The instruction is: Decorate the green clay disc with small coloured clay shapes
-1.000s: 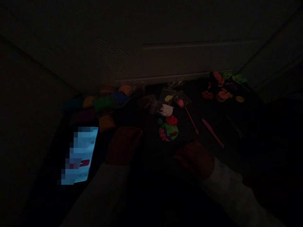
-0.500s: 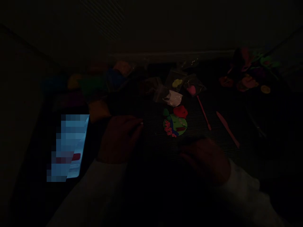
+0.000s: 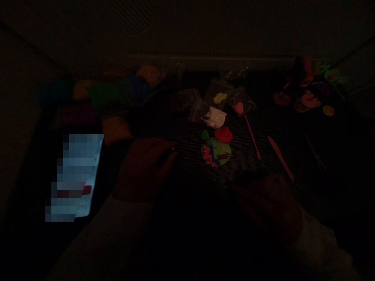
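Note:
The scene is very dark. My left hand (image 3: 145, 166) rests on the dark surface beside a lit phone screen (image 3: 75, 175), its fingers curled together; what they hold, if anything, I cannot make out. My right hand (image 3: 268, 205) lies low at the right front, below a round green clay disc (image 3: 216, 151) with small red dots and a red strip on it; its fingers are lost in shadow. A red clay lump (image 3: 224, 134) and a small green lump (image 3: 204, 135) sit just above the disc. Two pink plastic tools, a stick (image 3: 252, 136) and a knife (image 3: 280, 157), lie right of the disc.
Small clear bags with yellow (image 3: 219, 97), white (image 3: 215, 117) and pink (image 3: 238, 107) clay lie behind the disc. Coloured clay packs (image 3: 114, 95) line the back left. Finished clay shapes (image 3: 310, 88) are grouped at the back right. A wall runs behind.
The view has tilted down and shifted, so everything sits higher in frame. My right hand has drawn back toward me and to the right. My left hand has hardly moved.

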Action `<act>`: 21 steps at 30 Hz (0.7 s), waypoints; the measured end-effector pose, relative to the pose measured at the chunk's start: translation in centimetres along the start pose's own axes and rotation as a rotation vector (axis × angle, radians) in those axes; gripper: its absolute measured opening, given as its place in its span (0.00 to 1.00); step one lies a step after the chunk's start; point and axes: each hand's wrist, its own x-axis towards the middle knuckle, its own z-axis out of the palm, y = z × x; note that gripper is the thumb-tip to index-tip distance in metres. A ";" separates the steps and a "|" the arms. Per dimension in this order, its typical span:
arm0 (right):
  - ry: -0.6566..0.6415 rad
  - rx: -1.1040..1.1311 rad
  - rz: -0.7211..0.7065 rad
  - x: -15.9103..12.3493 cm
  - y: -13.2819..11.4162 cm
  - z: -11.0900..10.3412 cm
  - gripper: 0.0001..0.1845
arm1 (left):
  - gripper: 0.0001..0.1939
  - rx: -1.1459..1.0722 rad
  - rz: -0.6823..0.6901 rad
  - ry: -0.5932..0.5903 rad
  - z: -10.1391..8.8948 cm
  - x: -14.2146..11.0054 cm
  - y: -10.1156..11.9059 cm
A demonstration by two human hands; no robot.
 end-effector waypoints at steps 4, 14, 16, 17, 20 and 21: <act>-0.006 -0.097 -0.036 0.3 -0.4 0.3 0.18 | 0.13 0.004 -0.001 0.023 -0.1 -0.1 0.1; -0.030 -0.163 -0.036 0.4 -0.6 0.3 0.17 | 0.13 -0.004 -0.008 0.025 -0.4 -0.1 0.3; -0.038 -0.164 -0.024 0.4 -0.5 0.4 0.17 | 0.13 -0.001 -0.020 0.029 -0.4 -0.1 0.3; -0.039 -0.160 -0.018 0.4 -0.5 0.4 0.17 | 0.13 -0.001 -0.023 0.036 -0.4 -0.1 0.4; -0.031 -0.150 -0.030 0.3 -0.4 0.5 0.17 | 0.13 -0.008 -0.012 0.056 -0.4 -0.1 0.4; -0.030 -0.149 -0.040 0.3 -0.4 0.5 0.17 | 0.13 -0.012 -0.005 0.062 -0.4 -0.1 0.3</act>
